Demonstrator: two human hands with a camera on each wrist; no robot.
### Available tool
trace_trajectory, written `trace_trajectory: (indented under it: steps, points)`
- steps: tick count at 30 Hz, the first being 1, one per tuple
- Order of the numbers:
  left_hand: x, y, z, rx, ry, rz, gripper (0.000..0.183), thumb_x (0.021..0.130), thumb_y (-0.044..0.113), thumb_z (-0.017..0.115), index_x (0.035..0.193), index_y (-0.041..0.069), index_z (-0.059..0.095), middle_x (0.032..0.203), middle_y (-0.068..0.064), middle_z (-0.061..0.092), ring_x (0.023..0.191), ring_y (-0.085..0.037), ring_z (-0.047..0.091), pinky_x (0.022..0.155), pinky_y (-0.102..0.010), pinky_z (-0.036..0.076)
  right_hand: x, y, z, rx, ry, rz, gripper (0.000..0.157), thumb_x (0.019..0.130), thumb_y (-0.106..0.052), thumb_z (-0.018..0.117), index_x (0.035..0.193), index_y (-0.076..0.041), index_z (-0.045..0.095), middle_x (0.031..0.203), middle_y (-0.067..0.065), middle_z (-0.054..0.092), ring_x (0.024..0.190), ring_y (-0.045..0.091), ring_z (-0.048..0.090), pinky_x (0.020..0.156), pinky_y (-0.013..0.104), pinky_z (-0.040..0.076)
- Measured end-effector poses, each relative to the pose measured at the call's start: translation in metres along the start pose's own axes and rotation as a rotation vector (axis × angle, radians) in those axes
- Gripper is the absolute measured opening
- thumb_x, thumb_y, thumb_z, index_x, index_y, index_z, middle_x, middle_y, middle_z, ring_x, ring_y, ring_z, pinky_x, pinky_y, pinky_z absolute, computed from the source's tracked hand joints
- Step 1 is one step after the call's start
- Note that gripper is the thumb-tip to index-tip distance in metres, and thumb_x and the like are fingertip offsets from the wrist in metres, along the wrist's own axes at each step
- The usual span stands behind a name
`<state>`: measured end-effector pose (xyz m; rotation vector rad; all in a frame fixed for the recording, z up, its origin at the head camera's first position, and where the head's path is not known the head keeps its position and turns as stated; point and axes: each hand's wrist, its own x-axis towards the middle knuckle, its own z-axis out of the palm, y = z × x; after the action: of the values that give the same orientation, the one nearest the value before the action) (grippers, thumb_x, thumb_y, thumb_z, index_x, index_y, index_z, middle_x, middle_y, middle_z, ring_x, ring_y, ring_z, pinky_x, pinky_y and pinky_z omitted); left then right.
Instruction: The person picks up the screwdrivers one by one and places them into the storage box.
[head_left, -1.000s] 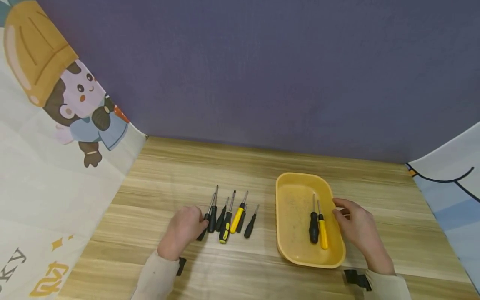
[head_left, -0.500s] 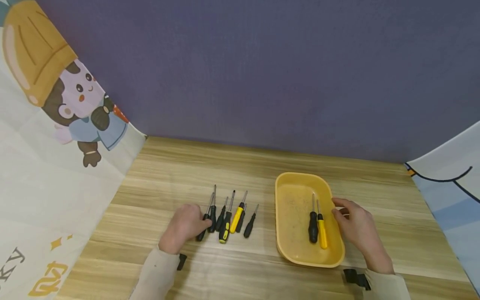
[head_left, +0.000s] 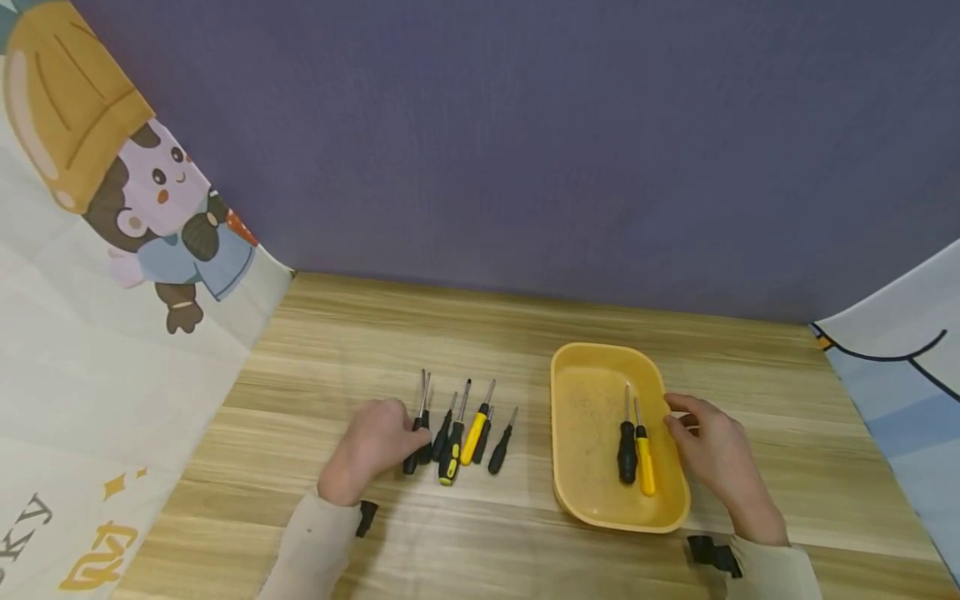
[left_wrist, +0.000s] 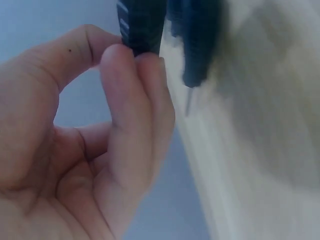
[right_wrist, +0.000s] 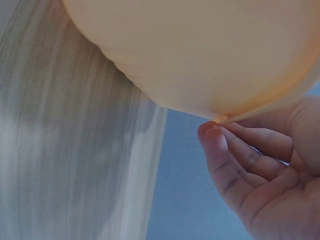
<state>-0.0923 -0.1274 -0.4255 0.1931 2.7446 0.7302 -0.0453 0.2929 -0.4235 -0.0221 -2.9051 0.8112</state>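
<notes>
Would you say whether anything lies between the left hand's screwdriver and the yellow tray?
Yes: a black-and-yellow screwdriver, a yellow screwdriver and several black screwdrivers lie on the table between them, with the tray's left rim beyond.

- Off-white left sleeve (head_left: 311, 542) is worn, marked by a small dark speck (head_left: 310, 530).
- Right sleeve (head_left: 772, 571) is matched in colour.
- Black fittings (head_left: 712, 556) are seen beside both cuffs.
- Left hand (head_left: 371, 446), right hand (head_left: 716, 454) are left bare.
</notes>
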Motion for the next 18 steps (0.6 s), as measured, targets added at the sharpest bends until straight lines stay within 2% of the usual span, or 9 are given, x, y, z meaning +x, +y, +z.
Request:
trace_trajectory:
  steps: [7,14,18]
  points:
    - [0.009,0.028,-0.008,-0.041,0.008,0.114,0.049,0.078,0.034,0.068,0.043,0.014,0.042,0.037,0.01,0.027,0.031,-0.003,0.021,0.03,-0.019,0.02,0.0,0.0,0.0,-0.006,-0.003,0.001,0.033,0.09,-0.009,0.057,0.121,0.002,0.056,0.11,0.02,0.059,0.084,0.03,0.061,0.065,0.044,0.051]
    - [0.027,0.074,-0.01,-0.029,-0.016,0.238,0.05,0.078,0.032,0.065,0.04,0.016,0.039,0.035,0.01,0.026,0.028,-0.002,0.022,0.03,-0.018,0.023,0.0,0.001,0.0,-0.009,-0.001,-0.018,0.032,0.09,-0.009,0.058,0.12,0.002,0.056,0.109,0.021,0.06,0.082,0.031,0.061,0.063,0.042,0.052]
    - [0.036,0.105,-0.008,-0.042,-0.064,0.289,0.05,0.078,0.03,0.065,0.039,0.016,0.038,0.034,0.009,0.028,0.027,-0.004,0.024,0.028,-0.019,0.024,0.001,0.001,0.0,-0.009,0.002,-0.013,0.032,0.09,-0.008,0.057,0.12,0.003,0.056,0.109,0.021,0.06,0.083,0.031,0.061,0.063,0.043,0.051]
